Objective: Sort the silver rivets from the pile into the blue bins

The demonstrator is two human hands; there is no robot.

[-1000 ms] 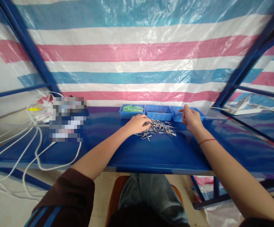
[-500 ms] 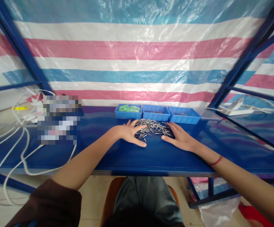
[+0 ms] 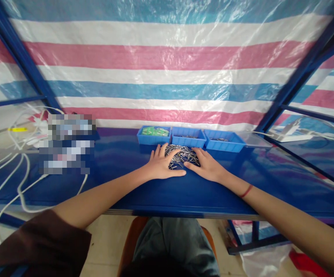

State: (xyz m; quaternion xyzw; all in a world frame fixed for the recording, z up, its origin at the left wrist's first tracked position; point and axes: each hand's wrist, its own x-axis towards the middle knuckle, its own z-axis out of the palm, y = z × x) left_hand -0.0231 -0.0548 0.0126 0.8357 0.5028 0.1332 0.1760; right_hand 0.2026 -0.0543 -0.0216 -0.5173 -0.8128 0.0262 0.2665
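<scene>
A heap of slim, shiny metal pieces (image 3: 181, 155), much like blind rivets, lies on the blue tabletop (image 3: 167, 196). My left hand (image 3: 162, 165) rests along the heap's left side with its fingers spread and its thumb pointing right. On the opposite side my right hand (image 3: 206, 165) is curved against the heap, thumb apart from the fingers. Both hands are open and cup the pieces between them without gripping any that I can make out. The thumbs are close to each other at the near side of the heap.
Behind the heap stand a blue bin with green packets (image 3: 155, 132), a middle blue bin (image 3: 188, 142) and a right blue bin (image 3: 224, 145), the last two holding some metal pieces. White cables (image 3: 21, 184) trail at left; a white power strip (image 3: 292, 132) lies at right.
My right hand has moved left, pushing the metal pieces into a narrower heap. My left hand has shifted slightly right, and the gap between my hands is smaller.
</scene>
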